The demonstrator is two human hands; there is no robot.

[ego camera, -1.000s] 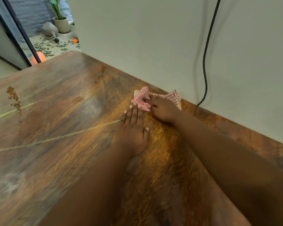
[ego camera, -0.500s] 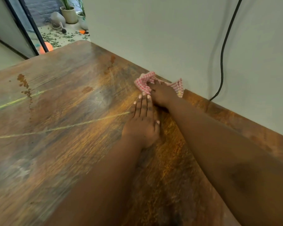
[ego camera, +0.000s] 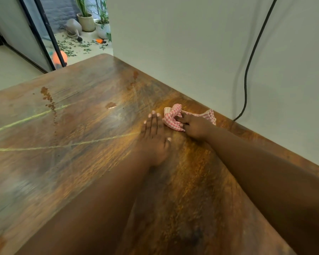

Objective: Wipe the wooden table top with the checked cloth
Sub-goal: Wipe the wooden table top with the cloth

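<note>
A red-and-white checked cloth lies bunched on the wooden table top, close to the wall. My right hand presses on the cloth with its fingers dug into the folds. My left hand rests flat on the wood just left of the cloth, fingers together, holding nothing. Brown spill marks and a small wet patch show on the far left part of the table. A further stain sits near the far corner.
A pale wall runs along the table's right edge, with a black cable hanging down to it. Beyond the far corner are potted plants, scattered leaves, an orange ball and a black door frame.
My right hand has slid the cloth back toward me, away from the wall. The left hand stays flat beside it. The view has tilted up, showing more floor beyond the table.
</note>
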